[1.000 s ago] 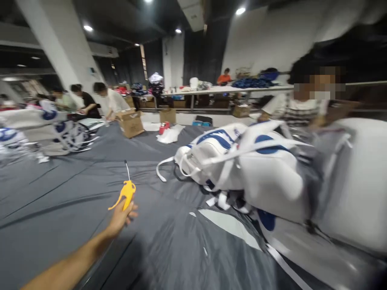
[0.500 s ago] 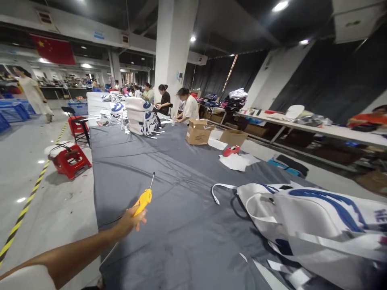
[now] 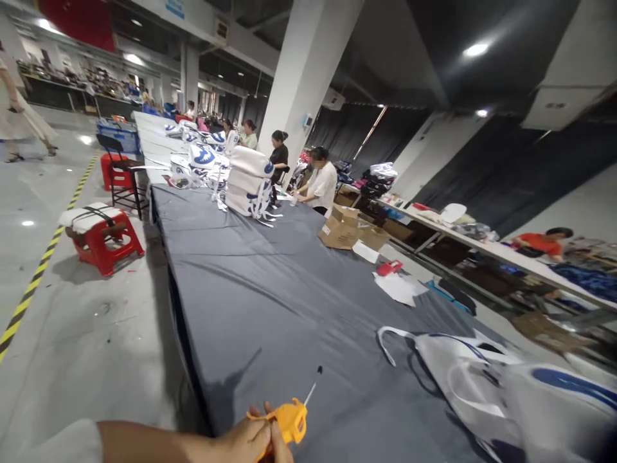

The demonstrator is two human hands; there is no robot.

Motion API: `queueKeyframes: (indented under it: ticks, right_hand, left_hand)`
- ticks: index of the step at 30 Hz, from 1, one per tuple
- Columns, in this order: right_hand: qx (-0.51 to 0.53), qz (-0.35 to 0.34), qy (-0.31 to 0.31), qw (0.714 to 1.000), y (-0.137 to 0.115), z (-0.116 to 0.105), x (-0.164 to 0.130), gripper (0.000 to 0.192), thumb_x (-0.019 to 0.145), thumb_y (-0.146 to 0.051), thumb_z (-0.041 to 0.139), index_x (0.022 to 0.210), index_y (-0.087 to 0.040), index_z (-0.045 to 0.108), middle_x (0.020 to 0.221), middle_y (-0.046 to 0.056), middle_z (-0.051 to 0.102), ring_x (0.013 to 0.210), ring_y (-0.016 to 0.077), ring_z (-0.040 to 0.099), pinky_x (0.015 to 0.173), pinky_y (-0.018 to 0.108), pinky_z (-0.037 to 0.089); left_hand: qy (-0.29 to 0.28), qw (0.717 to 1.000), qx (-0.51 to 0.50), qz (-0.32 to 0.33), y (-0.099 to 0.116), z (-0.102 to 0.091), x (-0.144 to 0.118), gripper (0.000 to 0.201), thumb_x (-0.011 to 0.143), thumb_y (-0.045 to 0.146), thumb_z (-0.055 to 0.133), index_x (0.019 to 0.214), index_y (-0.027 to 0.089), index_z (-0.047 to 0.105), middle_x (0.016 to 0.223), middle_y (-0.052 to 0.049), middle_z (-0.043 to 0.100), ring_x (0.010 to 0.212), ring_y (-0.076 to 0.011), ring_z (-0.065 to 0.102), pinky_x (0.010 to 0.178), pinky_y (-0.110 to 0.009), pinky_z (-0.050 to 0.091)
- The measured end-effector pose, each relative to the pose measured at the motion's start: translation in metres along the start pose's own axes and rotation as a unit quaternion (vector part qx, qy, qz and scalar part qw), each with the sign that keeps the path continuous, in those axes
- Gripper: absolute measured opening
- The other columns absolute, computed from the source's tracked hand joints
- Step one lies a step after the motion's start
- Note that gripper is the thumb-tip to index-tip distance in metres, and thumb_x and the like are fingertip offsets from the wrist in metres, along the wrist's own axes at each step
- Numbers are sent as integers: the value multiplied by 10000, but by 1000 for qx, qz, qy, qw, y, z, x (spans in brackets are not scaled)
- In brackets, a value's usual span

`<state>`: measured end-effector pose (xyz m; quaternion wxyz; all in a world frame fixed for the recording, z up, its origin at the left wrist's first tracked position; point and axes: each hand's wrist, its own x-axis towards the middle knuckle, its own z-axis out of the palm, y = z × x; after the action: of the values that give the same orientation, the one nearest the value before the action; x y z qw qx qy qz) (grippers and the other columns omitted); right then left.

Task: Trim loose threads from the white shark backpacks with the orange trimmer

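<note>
A yellow long-neck lighter [image 3: 293, 421] with a thin metal neck and dark tip is near the bottom middle, pointing up and to the right above the grey cloth. My left hand [image 3: 243, 442], reaching in from the lower left, is closed on its handle. At the bottom edge, what looks like my right hand [image 3: 281, 445] presses against the handle too; most of it is cut off. To the right lies a white backpack [image 3: 535, 392] with blue trim and loose straps, apart from both hands.
A grey cloth [image 3: 289, 308] covers the long table. Farther along are stacked white-and-blue bags [image 3: 248, 183], a cardboard box [image 3: 340, 228], white paper [image 3: 398, 289] and a red object [image 3: 389, 267]. A red stool [image 3: 108, 241] stands left. Several people work beyond.
The lighter and my left hand have shifted right and down in the view. A second hand's finger now shows at the handle. The view has tilted and turned left.
</note>
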<state>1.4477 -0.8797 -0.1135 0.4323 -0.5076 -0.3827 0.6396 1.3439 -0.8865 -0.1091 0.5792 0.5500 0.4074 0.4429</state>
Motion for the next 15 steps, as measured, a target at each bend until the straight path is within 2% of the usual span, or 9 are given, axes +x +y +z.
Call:
queueKeyframes:
  ticks: [2,4,7,9,12,15]
  right_hand:
    - [23,1,-5,1000,6,61,16,638,556,-755,720,941,-247,753,915,63,764,943,354,708,741,450,585]
    - [8,-4,-29,1000,-2,118,31,668,545,-729,754,948,-196,750,952,87,762,960,337,702,824,431,569]
    - [-54,-23,-97,994,-23,198,51,686,590,-714,749,1017,-177,749,1024,107,751,1009,331,685,882,426,547]
    - [-95,-48,-158,982,-32,245,62,639,650,-680,736,1078,-206,744,1082,98,739,1054,325,670,920,434,532]
    - [-103,-98,-194,971,-34,293,83,565,700,-639,720,1103,-243,741,1120,76,729,1095,306,653,1020,451,476]
    - [-48,-94,-118,987,-35,309,124,563,647,-682,722,977,-228,760,1052,81,748,1064,317,669,1034,462,472]
  left_hand:
    - [-14,1000,25,0,11,-70,-19,353,786,558,603,928,247,689,888,-54,656,856,-224,601,761,-343,502]
    - [-8,999,42,-29,25,-132,-37,304,768,427,640,995,226,658,876,-30,639,759,-183,579,716,-316,495]
    - [39,995,15,-93,44,-204,-56,324,768,299,596,1069,179,607,777,1,587,622,-134,536,616,-277,459]
    - [70,993,-35,-93,53,-241,-62,324,761,268,586,1063,154,611,758,4,576,633,-129,537,613,-261,442]
    - [82,994,-41,-51,58,-293,-63,283,761,300,623,1003,158,659,825,-7,607,750,-141,551,694,-259,435]
    - [107,992,12,-72,56,-351,-53,338,766,433,665,979,172,691,844,-15,634,837,-171,569,780,-285,438]
